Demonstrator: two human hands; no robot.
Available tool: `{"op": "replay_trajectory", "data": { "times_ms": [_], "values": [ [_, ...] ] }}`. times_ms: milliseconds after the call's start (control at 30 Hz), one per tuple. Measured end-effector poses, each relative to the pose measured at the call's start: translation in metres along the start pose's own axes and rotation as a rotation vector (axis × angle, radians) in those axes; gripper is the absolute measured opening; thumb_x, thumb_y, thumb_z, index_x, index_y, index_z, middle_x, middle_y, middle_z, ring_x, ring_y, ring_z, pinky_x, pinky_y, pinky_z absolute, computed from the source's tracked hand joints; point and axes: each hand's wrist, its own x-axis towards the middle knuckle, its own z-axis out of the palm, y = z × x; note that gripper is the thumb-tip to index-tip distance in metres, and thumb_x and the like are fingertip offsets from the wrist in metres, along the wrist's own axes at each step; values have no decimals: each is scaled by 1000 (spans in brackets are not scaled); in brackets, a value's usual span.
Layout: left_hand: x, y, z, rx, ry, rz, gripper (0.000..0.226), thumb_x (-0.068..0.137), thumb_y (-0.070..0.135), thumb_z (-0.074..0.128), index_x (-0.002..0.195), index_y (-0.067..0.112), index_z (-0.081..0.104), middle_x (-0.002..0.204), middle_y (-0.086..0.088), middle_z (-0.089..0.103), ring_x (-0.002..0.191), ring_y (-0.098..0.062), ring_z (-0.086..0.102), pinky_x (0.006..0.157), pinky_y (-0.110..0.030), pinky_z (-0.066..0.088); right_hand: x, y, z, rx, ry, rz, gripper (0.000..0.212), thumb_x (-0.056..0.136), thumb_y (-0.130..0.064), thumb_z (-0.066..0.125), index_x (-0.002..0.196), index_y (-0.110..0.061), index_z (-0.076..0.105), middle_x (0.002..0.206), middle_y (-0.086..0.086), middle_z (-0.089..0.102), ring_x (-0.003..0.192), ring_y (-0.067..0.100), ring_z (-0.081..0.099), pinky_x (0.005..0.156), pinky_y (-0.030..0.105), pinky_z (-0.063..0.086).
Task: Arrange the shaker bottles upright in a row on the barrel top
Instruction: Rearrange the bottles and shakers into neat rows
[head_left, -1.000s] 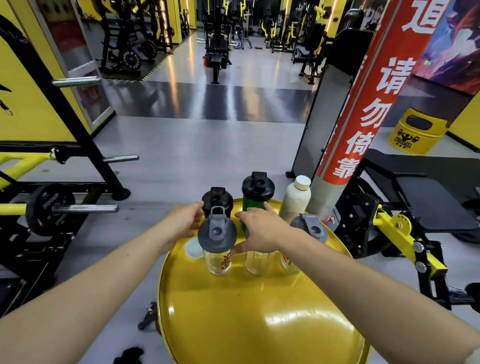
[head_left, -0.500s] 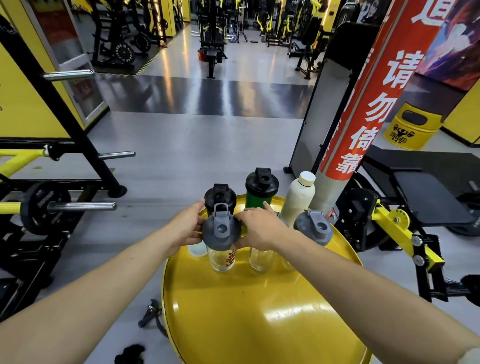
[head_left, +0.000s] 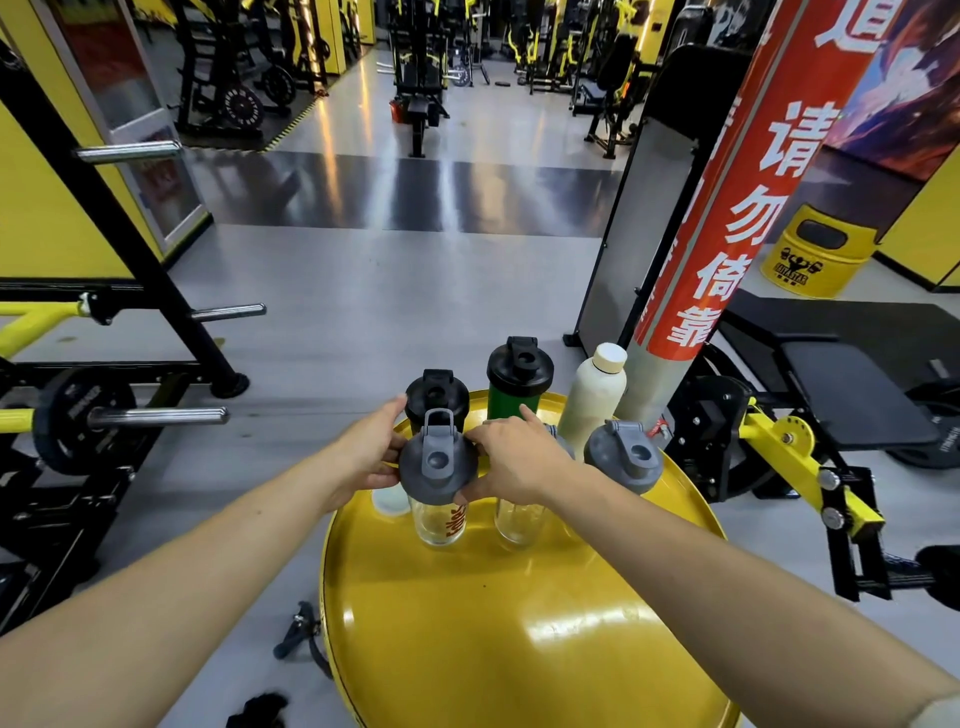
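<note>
On the yellow barrel top a clear shaker with red print and a grey lid stands upright. My left hand cups the left side of that lid. My right hand lies over the top of a second clear shaker, hiding its lid, and its thumb touches the first lid. A third grey-lidded shaker stands to the right. Behind them stand a black shaker, a green shaker with a black lid and a white bottle.
A small white cap lies on the barrel by my left hand. A red padded post rises just behind the barrel at the right. A weight bench stands at the right and a barbell rack at the left.
My left hand has closed in on the grey lid of the red-print shaker. My right hand stays on the middle shaker. The bottles have hardly moved.
</note>
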Motion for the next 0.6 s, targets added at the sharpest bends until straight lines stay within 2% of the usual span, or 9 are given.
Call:
{"op": "replay_trajectory", "data": {
  "times_ms": [233,433,600],
  "values": [
    [2,-1,1,1,-2,1,78,99,61,33,137,-5,49,138,-24,56,105,-29,57,95,-38,47,1,1,2,-10,1,3,63,77,-62,73,122,-19,64,119,2,71,118,27,61,122,57,15],
    [3,-4,0,-2,-2,0,79,99,60,33,139,-6,47,141,-24,53,126,-35,55,99,-39,46,0,0,2,-14,11,1,62,78,-61,73,123,-21,63,121,1,70,120,28,60,122,57,14],
    [5,-4,-5,23,20,9,70,98,61,34,135,4,51,134,-20,57,117,-32,58,94,-37,50,-3,0,0,-69,-1,-18,70,76,-67,70,127,-20,60,124,2,68,126,27,56,123,57,9]
  ]
}}
